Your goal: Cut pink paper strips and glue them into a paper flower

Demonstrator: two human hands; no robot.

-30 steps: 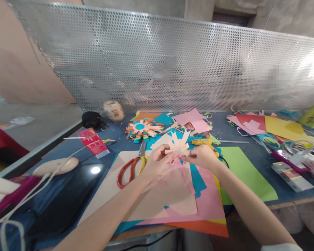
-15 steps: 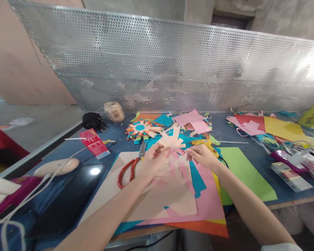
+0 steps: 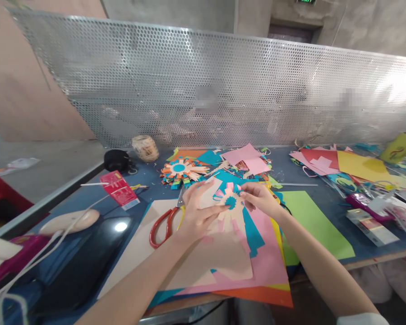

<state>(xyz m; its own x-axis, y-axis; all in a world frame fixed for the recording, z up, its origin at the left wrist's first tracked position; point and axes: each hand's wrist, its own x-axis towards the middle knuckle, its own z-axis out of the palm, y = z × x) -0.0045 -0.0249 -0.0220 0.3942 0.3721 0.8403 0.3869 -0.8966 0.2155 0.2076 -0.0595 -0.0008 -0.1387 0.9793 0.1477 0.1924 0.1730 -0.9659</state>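
A paper flower (image 3: 230,203) with a blue centre and cream, pink and blue strips is between my hands, above the stacked paper sheets. My left hand (image 3: 198,210) holds its left side, one finger stretched to the blue centre. At the upper right edge, my right hand (image 3: 259,198) pinches a strip of the flower. Red-handled scissors (image 3: 162,228) lie just left of my left hand on a cream sheet (image 3: 135,248). Behind my hands rests another flower (image 3: 179,168) in orange, cream and blue.
A green sheet (image 3: 320,225) lies to the right, a black phone (image 3: 84,262) and a pink packet (image 3: 119,189) to the left. Coloured paper scraps (image 3: 245,158) are piled behind. A perforated metal screen (image 3: 203,81) stands along the table's back.
The flower has turned, and its blue centre now shows. My left hand has shifted and stretched a finger over it; my right hand has moved slightly to the strip at its upper edge.
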